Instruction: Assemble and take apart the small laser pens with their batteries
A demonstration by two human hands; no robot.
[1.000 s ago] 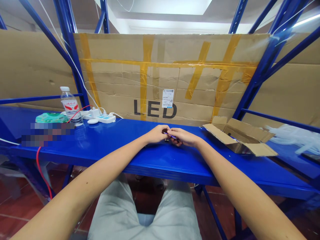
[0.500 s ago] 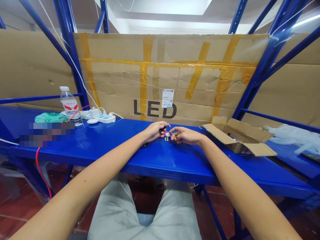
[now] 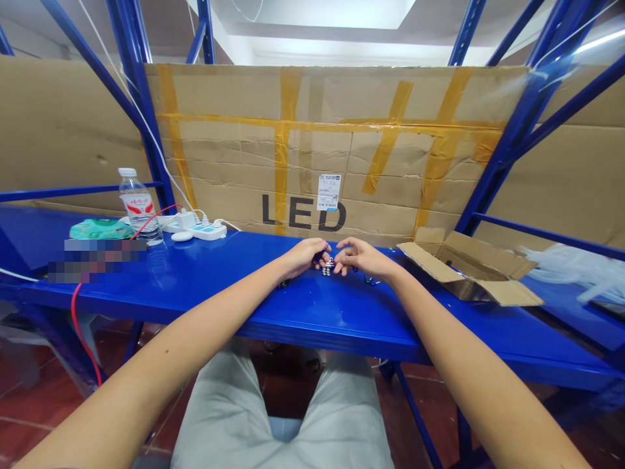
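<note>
My left hand [image 3: 305, 256] rests on the blue bench top [image 3: 244, 306] with its fingers curled round a small dark part [image 3: 321, 253]. Just beyond those fingers, a small silvery metal part [image 3: 327, 267] sits on the bench between my hands. My right hand [image 3: 364, 257] has its fingers spread, with the fingertips almost at that metal part. Under its wrist side lie tiny blue-green pieces [image 3: 371, 281]. Another small dark piece [image 3: 283, 284] lies near my left wrist. The parts are too small to identify.
Farther left stand a water bottle [image 3: 138, 207], a white power strip [image 3: 205, 230] with plugs, and a white computer mouse [image 3: 181, 236]. An open cardboard box [image 3: 469, 270] sits to the right. Blue steel shelving and a taped cardboard sheet [image 3: 332, 143] rise behind the bench.
My hands have parted from their close grip of a second ago. The silvery metal part now shows on the bench between them, and my right hand's fingers have opened.
</note>
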